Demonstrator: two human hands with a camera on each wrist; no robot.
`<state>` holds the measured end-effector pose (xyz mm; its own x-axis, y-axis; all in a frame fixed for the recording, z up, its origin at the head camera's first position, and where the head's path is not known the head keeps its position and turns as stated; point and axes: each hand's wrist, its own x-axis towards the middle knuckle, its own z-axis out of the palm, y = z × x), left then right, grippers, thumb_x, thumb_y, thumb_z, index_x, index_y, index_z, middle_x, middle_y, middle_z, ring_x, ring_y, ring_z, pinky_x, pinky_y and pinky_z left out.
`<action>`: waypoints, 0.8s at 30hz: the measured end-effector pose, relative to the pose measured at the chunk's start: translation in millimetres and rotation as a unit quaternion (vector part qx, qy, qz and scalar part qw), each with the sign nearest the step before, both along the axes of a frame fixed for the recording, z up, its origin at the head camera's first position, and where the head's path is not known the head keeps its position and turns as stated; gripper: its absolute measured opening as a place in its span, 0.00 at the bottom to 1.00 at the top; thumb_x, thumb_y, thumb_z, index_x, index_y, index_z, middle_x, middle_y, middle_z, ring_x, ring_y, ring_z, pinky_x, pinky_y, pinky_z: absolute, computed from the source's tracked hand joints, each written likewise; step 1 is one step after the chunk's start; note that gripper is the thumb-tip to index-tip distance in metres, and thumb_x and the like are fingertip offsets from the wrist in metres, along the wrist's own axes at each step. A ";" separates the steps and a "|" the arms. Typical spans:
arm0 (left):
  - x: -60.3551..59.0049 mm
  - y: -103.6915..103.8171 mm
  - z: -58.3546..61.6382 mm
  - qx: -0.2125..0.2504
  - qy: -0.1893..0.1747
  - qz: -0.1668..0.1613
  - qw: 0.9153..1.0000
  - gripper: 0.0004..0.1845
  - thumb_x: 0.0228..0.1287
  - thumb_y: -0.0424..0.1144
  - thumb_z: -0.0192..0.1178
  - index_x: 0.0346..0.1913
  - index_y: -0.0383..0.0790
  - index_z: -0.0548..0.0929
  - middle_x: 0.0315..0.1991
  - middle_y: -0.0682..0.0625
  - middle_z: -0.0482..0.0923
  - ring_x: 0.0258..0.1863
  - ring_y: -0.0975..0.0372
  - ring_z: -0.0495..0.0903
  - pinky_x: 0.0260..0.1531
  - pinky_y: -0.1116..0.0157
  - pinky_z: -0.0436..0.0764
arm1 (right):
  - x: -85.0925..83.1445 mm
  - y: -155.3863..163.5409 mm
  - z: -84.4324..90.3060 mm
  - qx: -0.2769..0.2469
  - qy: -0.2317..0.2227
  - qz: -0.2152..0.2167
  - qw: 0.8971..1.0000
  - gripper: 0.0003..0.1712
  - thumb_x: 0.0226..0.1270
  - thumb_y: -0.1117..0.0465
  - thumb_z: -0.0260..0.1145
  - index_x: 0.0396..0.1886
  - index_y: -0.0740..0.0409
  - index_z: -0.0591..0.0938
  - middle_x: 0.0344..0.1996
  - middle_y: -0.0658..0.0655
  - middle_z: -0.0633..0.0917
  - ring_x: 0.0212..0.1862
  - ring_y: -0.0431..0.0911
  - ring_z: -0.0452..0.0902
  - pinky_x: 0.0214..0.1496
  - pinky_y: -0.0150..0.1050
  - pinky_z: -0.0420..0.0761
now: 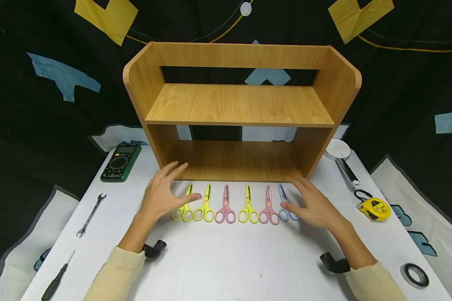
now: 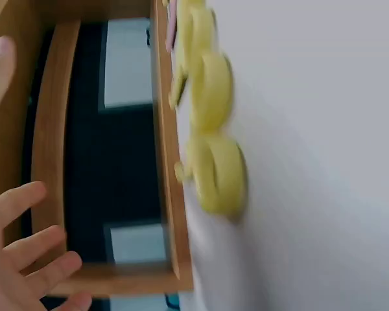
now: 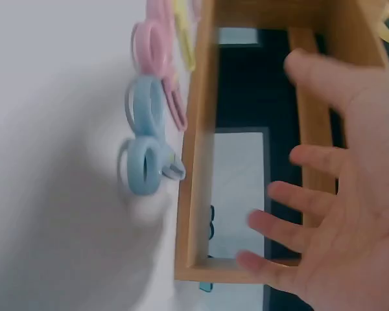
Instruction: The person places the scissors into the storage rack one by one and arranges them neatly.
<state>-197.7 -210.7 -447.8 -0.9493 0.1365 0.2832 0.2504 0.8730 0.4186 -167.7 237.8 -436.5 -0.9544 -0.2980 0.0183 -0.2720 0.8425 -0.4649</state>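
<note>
Nearest the camera, both sleeved forearms are extending over the white table [image 1: 226, 263]. The left hand [image 1: 162, 194] is hovering with fingers spread and relaxed, holding nothing, its thumb just beside the leftmost yellow scissors [image 1: 184, 207]. The right hand [image 1: 312, 205] is likewise spread flat and empty, its thumb at the handles of the blue scissors [image 1: 286, 207]; whether it is actually touching them cannot be told.

Between the hands, six pairs of small scissors are lying in a row, blades pointing away: the leftmost yellow pair, a second yellow pair [image 1: 206, 205], a pink pair [image 1: 225, 207], a third yellow pair [image 1: 248, 207], a second pink pair [image 1: 269, 207], then the blue pair. All six are resting on the table just in front of the wooden shelf unit [image 1: 241, 104].

Judgement: nothing is being gripped yet, both shelves are standing bare, so the handling of the scissors appears to be at its very start, with every pair remaining to be dealt with.

Further out, a screwdriver [image 1: 56, 278], wrench [image 1: 91, 215] and multimeter [image 1: 120, 162] are lying to the left; a tape roll [image 1: 415, 274], a yellow tape measure [image 1: 376, 208] and a magnifying glass [image 1: 342, 159] to the right
</note>
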 end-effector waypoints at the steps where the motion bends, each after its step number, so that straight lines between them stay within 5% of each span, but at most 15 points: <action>1: -0.8 -4.8 -1.0 0.029 0.012 0.009 0.999 0.55 0.45 0.77 0.72 0.77 0.60 0.69 0.77 0.46 0.64 0.75 0.43 0.65 0.69 0.31 0.68 | 3.9 2.2 -1.2 -0.022 -0.008 -0.005 1.000 0.47 0.68 0.35 0.67 0.79 0.47 0.64 0.78 0.61 0.64 0.75 0.64 0.63 0.71 0.74 0.70; 4: -5.7 -18.3 -5.5 0.125 0.048 0.039 0.990 0.46 0.49 0.66 0.77 0.71 0.52 0.77 0.69 0.45 0.73 0.68 0.47 0.73 0.64 0.38 0.79 | 14.9 7.7 -6.7 -0.077 -0.032 -0.024 0.996 0.44 0.69 0.42 0.71 0.78 0.52 0.66 0.73 0.63 0.70 0.70 0.62 0.70 0.67 0.70 0.76; 10: -22.6 -40.7 -17.1 0.271 0.074 0.112 0.953 0.38 0.56 0.58 0.77 0.64 0.42 0.80 0.59 0.46 0.81 0.56 0.53 0.82 0.54 0.54 0.89 | 24.6 13.0 -26.4 -0.117 -0.041 -0.055 0.991 0.41 0.66 0.48 0.75 0.73 0.60 0.72 0.62 0.66 0.79 0.60 0.60 0.77 0.62 0.61 0.82; 15: -34.4 -52.7 -23.3 0.319 0.041 0.150 0.935 0.39 0.58 0.60 0.74 0.70 0.51 0.76 0.64 0.48 0.80 0.60 0.55 0.82 0.57 0.58 0.88 | 25.2 13.9 -40.3 -0.117 -0.055 -0.066 0.989 0.38 0.64 0.55 0.77 0.70 0.63 0.74 0.58 0.66 0.81 0.57 0.58 0.77 0.62 0.58 0.82; 19: -38.2 -56.9 -27.1 0.345 0.022 0.148 0.927 0.34 0.61 0.59 0.73 0.69 0.54 0.79 0.62 0.49 0.83 0.59 0.56 0.84 0.64 0.54 0.83 | 25.7 12.3 -46.8 -0.113 -0.059 -0.068 0.990 0.36 0.62 0.58 0.78 0.66 0.68 0.77 0.55 0.66 0.82 0.56 0.57 0.78 0.61 0.57 0.82; 24: -41.0 -56.0 -28.2 0.376 0.024 0.137 0.916 0.27 0.65 0.56 0.71 0.63 0.48 0.85 0.58 0.46 0.86 0.54 0.62 0.86 0.53 0.74 0.86 | 24.9 6.5 -49.3 -0.098 -0.046 -0.082 0.991 0.31 0.59 0.57 0.79 0.60 0.67 0.82 0.50 0.64 0.82 0.50 0.54 0.78 0.55 0.52 0.83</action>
<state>-238.7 -266.7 -476.1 -0.9031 -0.3553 0.2412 0.0988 0.3747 0.9219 -142.8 244.3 -485.8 -0.9899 -0.1387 -0.0282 -0.0886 0.7623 -0.6411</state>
